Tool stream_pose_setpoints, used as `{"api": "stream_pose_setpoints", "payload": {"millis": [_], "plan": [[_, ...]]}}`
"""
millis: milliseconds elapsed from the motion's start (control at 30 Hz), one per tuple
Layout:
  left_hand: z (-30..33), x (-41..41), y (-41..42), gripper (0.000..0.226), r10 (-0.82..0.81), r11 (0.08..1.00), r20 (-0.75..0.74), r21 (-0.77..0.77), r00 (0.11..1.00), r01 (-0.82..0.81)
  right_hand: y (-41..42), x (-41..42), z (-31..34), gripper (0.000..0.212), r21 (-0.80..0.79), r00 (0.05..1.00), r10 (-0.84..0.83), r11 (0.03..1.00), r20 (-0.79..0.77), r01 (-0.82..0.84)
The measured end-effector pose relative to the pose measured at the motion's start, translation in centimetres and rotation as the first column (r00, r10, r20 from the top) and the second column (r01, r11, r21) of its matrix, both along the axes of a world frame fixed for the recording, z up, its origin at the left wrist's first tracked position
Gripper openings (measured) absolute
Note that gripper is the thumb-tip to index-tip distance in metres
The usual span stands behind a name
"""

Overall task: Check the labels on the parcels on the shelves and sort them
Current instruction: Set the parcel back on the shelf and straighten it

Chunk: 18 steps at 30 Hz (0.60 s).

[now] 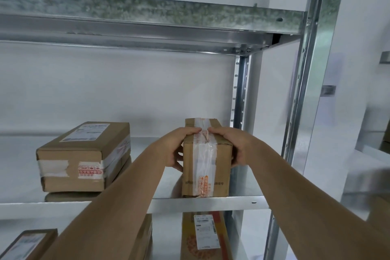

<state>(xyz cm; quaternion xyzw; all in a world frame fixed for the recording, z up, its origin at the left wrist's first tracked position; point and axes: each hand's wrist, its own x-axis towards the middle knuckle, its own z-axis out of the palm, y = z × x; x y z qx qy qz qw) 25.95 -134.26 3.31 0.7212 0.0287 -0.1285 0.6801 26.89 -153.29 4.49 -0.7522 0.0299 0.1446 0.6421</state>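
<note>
**Both hands on the small parcel at the shelf edge**

The small taped parcel (pixel 205 167) stands upright on the middle shelf (pixel 206 203), near the front edge and close to the right post (pixel 240 95). No address label shows on the sides facing the camera, only clear tape with red print. So, in my judgement, the good way is to lift it a little and turn it slowly until the label side comes up, with the weight kept over the shelf (a box standing so near the edge can tip forward).

The left hand (pixel 179 150) grips the left side, fingers curled over the top edge and the thumb on the near side. The right hand (pixel 234 146) holds the right side in the same manner. The fingertips nearly meet on the tape.

The flat parcel (pixel 84 154) to the left lies with its label on top, well apart from the hands.
</note>
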Motion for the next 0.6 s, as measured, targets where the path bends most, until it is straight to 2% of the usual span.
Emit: {"api": "stream_pose_setpoints", "payload": {"millis": [100, 200, 300, 367, 433, 500, 600], "plan": [[-0.1, -0.8, 0.0, 0.053, 0.033, 0.999, 0.01, -0.034, 0.999, -0.033, 0.0, -0.1, -0.7, 0.064, 0.095, 0.999, -0.03, 0.995, 0.017, 0.028], [-0.4, -1.2, 0.6, 0.052, 0.058, 0.988, 0.01, -0.141, 0.998, -0.056, -0.5, -0.1, -1.8, 0.049, 0.175, 0.999, -0.031, 0.984, -0.018, 0.034], [-1.3, -1.7, 1.1, 0.048, 0.131, 0.948, 0.014, -0.295, 0.991, -0.121, -0.9, -0.2, -2.9, 0.044, 0.141, 1.0, -0.013, 0.99, -0.012, 0.014], [-1.5, -2.4, 1.1, 0.032, 0.163, 0.924, 0.037, -0.356, 0.986, -0.14, -1.0, -0.5, -3.0, 0.049, 0.106, 0.999, 0.035, 0.994, -0.014, -0.033], [-1.3, -2.8, 1.1, 0.01, 0.165, 0.927, 0.066, -0.351, 0.984, -0.132, -1.2, -0.8, -2.3, 0.048, 0.064, 0.998, 0.06, 0.996, 0.006, -0.061], [-0.9, -2.9, 1.3, 0.019, 0.176, 0.942, 0.065, -0.299, 0.982, -0.149, -1.5, -0.7, -1.5, 0.055, 0.021, 0.997, 0.067, 0.997, 0.044, -0.068], [-0.5, -2.6, 1.4, 0.023, 0.228, 0.97, 0.068, -0.104, 0.971, -0.221, -1.4, -0.9, -0.7, 0.062, -0.122, 0.993, 0.047, 0.992, 0.108, -0.034]]}}
